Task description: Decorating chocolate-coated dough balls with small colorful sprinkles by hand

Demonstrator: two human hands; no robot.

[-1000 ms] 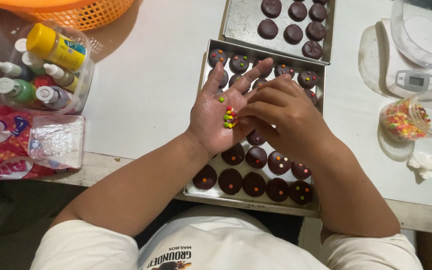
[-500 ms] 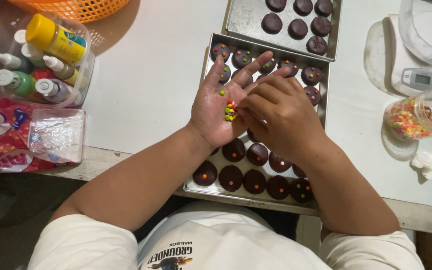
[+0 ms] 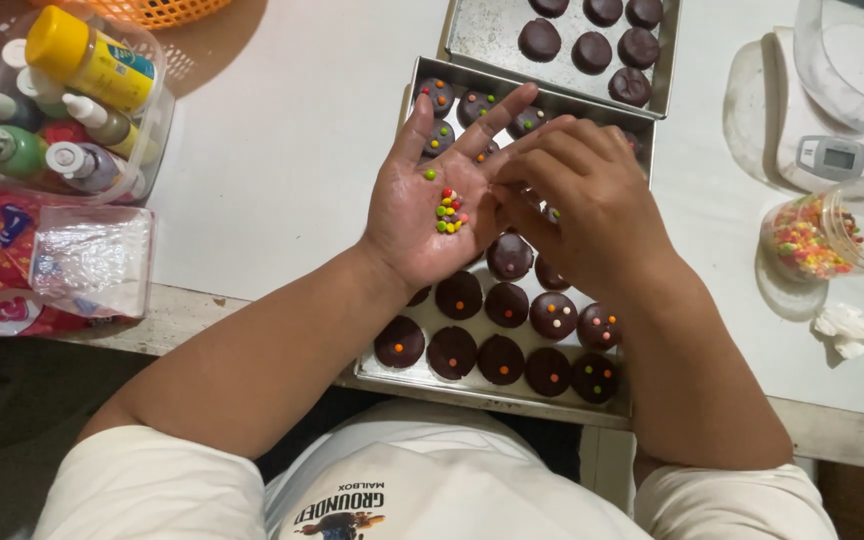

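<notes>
White counter (image 3: 282, 150) carried two metal trays (image 3: 472, 45) of chocolate rounds (image 3: 510, 256). Over the near tray, the left hand (image 3: 437, 205) lay palm-up, fingers apart, cupping coloured candies (image 3: 448, 212); the right hand (image 3: 592, 205) curled fingers together, pinching beside them.

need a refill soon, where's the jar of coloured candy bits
In the head view, the clear jar lies tipped at the table's right side, below the scale, above a crumpled tissue.
</notes>
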